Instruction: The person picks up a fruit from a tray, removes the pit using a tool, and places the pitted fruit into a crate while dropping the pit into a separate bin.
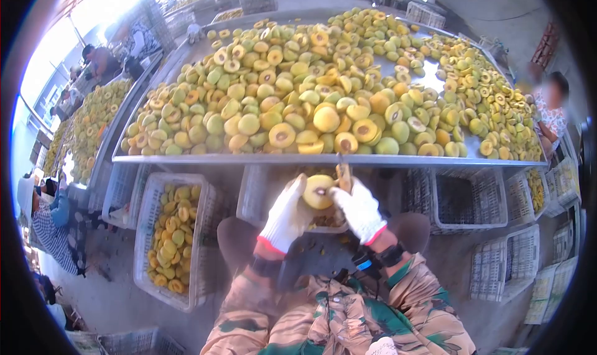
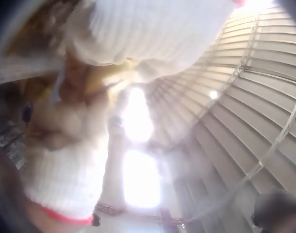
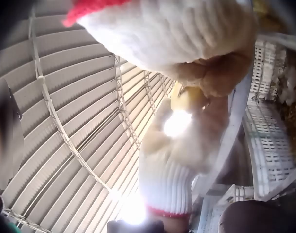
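In the head view my gloved left hand [image 1: 287,212] grips a halved yellow fruit [image 1: 316,192], its cut face up with a brown pit hollow showing. My gloved right hand [image 1: 359,211] holds a small tan tool [image 1: 343,173] that sticks up past the fingers. Its thumb is right at the fruit's edge. From the right wrist, the yellow fruit [image 3: 187,99] appears between the two gloves, partly hidden by fingers. The left wrist view is blurred, with the right glove [image 2: 68,170] below the near left glove [image 2: 148,36].
A metal-edged table [image 1: 323,160] heaped with halved yellow fruit [image 1: 267,100] stands in front. Below left is a crate [image 1: 198,243] of fruit halves; another crate [image 1: 469,224] stands at right. Other people [image 1: 552,109] sit around, and a second fruit table [image 1: 93,115] is at left.
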`<action>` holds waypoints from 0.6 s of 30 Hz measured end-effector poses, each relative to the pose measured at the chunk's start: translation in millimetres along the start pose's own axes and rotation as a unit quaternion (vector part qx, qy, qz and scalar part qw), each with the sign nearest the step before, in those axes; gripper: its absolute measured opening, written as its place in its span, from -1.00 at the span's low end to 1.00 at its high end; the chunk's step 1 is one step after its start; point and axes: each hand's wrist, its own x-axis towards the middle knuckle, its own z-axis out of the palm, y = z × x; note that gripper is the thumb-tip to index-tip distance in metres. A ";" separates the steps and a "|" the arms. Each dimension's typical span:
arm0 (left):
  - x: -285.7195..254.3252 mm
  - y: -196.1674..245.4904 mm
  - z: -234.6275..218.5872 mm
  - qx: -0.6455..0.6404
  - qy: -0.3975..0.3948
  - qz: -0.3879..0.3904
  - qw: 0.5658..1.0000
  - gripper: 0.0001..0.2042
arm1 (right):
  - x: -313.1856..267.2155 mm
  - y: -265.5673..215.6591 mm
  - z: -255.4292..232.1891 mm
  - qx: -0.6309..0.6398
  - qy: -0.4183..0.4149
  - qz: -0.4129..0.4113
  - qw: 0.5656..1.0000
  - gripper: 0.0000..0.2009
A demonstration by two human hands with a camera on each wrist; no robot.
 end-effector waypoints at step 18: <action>25.2 -31.7 28.6 -0.092 0.023 -0.007 0.995 -0.55 | -0.6 10.7 1.6 -0.069 0.181 -0.120 0.974 -0.65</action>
